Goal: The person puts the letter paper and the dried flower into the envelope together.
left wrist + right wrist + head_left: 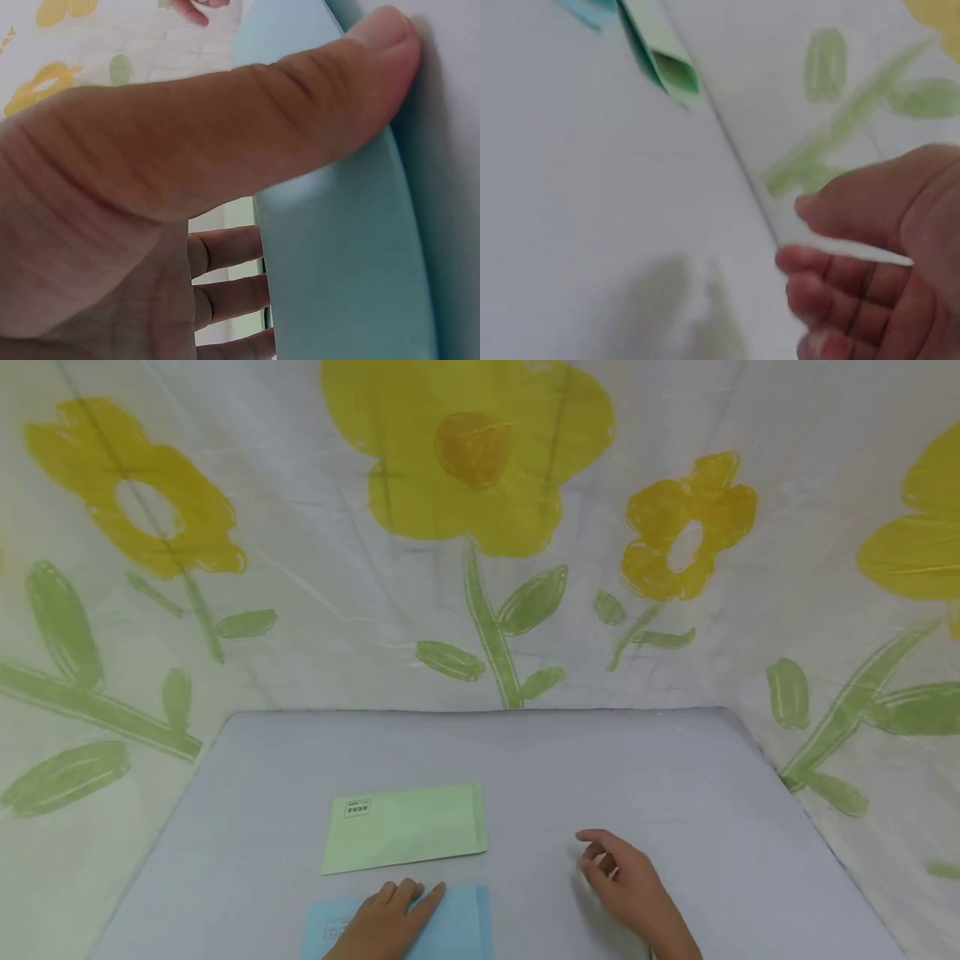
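A light blue envelope [457, 927] lies at the near edge of the head view, its lower part cut off by the frame. My left hand [384, 925] grips it at the far long edge. In the left wrist view the thumb lies across the blue envelope [345, 255], while the other fingers [229, 247] pass behind its edge, their tips hidden. Just beyond is a pale green envelope [408, 827] with a small printed box at its left end. My right hand [633, 889] hovers over the table to the right, fingers loosely curled around nothing.
The pale grey table [600, 760] reaches back to a white curtain [322, 610] printed with yellow flowers and green leaves. In the right wrist view the green envelope [656, 37] shows a gaping end.
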Demonstrator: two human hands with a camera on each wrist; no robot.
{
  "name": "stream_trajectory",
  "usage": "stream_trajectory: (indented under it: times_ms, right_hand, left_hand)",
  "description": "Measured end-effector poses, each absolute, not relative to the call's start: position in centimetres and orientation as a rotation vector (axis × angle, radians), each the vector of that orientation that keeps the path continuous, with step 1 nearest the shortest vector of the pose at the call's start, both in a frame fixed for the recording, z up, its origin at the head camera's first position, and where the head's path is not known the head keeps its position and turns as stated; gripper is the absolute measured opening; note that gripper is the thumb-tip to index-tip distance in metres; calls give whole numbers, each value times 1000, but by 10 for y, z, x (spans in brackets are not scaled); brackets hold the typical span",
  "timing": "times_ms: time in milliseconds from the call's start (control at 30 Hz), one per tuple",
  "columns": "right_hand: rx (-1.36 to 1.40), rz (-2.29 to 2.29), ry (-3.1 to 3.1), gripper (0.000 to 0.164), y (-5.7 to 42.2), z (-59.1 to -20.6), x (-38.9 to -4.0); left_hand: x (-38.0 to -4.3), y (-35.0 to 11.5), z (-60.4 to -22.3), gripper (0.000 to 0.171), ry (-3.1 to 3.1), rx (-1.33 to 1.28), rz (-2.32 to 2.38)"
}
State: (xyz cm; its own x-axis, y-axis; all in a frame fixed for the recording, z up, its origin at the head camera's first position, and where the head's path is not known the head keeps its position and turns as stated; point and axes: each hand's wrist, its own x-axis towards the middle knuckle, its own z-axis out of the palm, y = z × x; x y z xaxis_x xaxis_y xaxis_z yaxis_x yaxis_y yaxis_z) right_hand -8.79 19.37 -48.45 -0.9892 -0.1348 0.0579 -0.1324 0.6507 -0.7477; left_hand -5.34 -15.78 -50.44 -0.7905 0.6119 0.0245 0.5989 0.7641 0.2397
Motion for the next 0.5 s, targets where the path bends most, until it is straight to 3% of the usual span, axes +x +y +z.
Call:
stream_trajectory:
  times_ms: [200,500]
  right_hand:
    - [39,-802,3007,45,207,-473,-86]
    - [85,-639,2970,33,212,-482,-88]
  left_hand:
    - [-53,-158,-503,96,2899,993,375]
    - [-53,-158,-501,96,2896,990,380]
